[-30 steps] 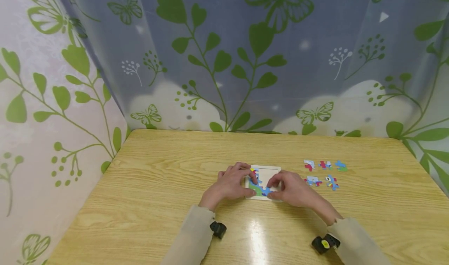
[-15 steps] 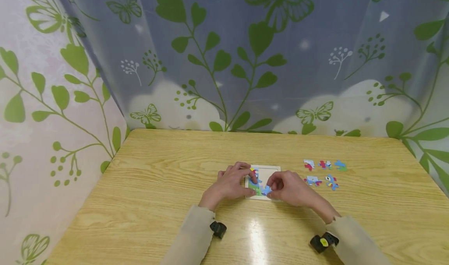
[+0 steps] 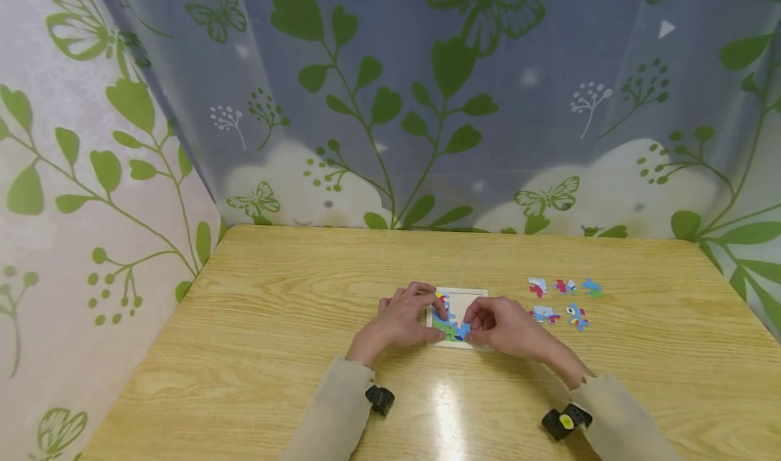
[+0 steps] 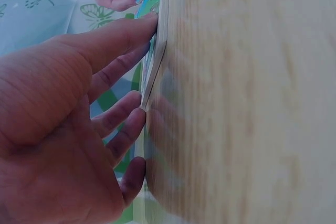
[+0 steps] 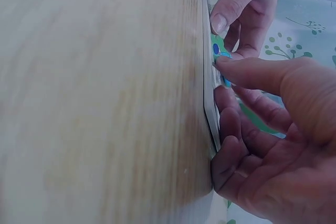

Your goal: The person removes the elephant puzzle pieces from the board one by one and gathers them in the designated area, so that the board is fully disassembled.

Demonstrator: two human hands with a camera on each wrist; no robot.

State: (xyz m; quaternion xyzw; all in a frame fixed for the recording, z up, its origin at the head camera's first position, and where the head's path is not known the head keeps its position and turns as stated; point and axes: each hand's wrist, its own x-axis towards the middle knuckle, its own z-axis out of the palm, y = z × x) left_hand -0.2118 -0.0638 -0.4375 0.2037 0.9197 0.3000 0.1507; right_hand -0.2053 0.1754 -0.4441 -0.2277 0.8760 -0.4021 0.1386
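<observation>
A small jigsaw tray with a pale wooden rim lies on the table in the head view. Blue and green pieces fill its left side and part of the near edge; bare board shows at upper right. My left hand rests over the tray's left side, thumb and index finger pressing on the fitted pieces. At the tray's near edge, my right hand pinches a blue puzzle piece between thumb and fingers. The right wrist view shows that blue piece by the thumb, low over the tray.
Several loose puzzle pieces lie in two rows right of the tray, among them a red and white one and a blue one with an eye. The wooden table ends at a leaf-patterned curtain.
My right hand has shifted and turned the blue piece slightly; half a second ago it sat tilted over the green pieces, now it lies flatter beside them. My left hand has stayed put.
</observation>
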